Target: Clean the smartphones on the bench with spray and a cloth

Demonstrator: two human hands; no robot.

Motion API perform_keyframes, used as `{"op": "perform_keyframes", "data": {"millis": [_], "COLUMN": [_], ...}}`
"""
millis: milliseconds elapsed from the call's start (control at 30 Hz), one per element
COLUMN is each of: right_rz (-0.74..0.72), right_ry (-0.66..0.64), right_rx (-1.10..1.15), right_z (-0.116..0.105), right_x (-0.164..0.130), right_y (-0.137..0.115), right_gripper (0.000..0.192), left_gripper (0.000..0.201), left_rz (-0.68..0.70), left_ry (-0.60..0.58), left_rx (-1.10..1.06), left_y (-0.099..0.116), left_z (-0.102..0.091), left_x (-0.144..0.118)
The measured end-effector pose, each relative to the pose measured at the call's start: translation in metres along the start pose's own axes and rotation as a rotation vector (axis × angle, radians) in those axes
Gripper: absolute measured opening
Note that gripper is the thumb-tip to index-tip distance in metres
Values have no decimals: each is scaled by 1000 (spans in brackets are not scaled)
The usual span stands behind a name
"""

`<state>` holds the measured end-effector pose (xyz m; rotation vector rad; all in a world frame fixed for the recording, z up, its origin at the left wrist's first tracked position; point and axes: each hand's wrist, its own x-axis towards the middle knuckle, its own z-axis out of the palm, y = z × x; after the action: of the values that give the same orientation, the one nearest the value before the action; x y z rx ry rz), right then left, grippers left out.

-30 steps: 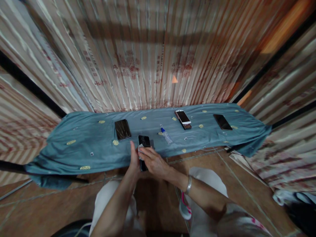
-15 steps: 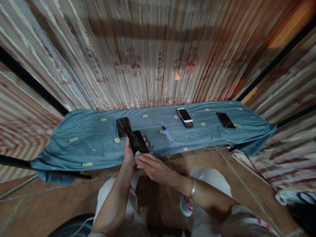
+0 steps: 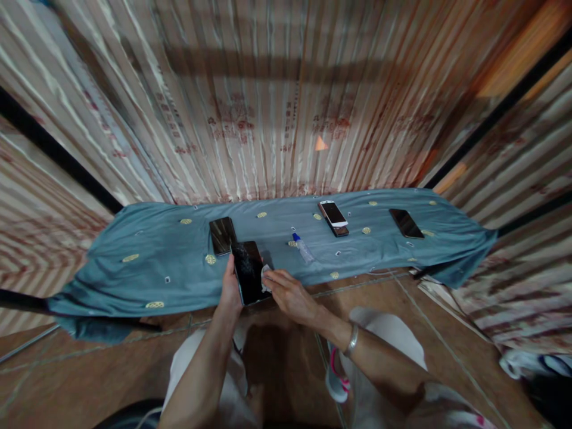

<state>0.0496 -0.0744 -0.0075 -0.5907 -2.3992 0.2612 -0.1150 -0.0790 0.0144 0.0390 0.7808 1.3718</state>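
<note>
A black phone (image 3: 248, 275) with a smeared or cracked-looking upper screen is gripped along its left edge by my left hand (image 3: 230, 288), over the front edge of the cloth-covered table. My right hand (image 3: 290, 298) pinches a small white wipe (image 3: 265, 277) against the phone's right edge; the wipe is partly hidden by the fingers. Just behind the held phone lies another dark phone (image 3: 222, 235), flat on the cloth. A clear bottle with a blue cap (image 3: 305, 250) lies on its side, right of the phone in my hand.
On the blue patterned cloth (image 3: 174, 265), a white phone (image 3: 333, 213) rests on a dark phone (image 3: 339, 230), right of centre. Another dark phone (image 3: 406, 223) lies at the right. Striped curtains (image 3: 268, 119) hang behind, with black poles (image 3: 58, 152) at the sides.
My right hand has moved the wipe from the phone's lower left part to its right edge. More of the screen shows now. My left hand still holds the phone.
</note>
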Motion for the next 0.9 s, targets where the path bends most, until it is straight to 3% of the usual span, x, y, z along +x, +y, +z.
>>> {"op": "perform_keyframes", "data": {"millis": [267, 467, 667, 900], "right_rz": [87, 143, 161, 133], "right_ry": [93, 129, 132, 108], "right_rx": [-72, -93, -85, -58], "right_z": [2, -1, 1, 0], "right_x": [10, 16, 20, 26], "right_y": [26, 42, 43, 33], "right_gripper": [36, 37, 36, 39], "left_gripper": [52, 51, 58, 56], "left_rz": [-150, -206, -182, -167], "left_ry": [22, -52, 1, -15], "left_rx": [25, 35, 86, 41], "left_y": [-20, -35, -47, -56], "left_z": [18, 13, 16, 24], "left_x": [-11, -9, -11, -12]}}
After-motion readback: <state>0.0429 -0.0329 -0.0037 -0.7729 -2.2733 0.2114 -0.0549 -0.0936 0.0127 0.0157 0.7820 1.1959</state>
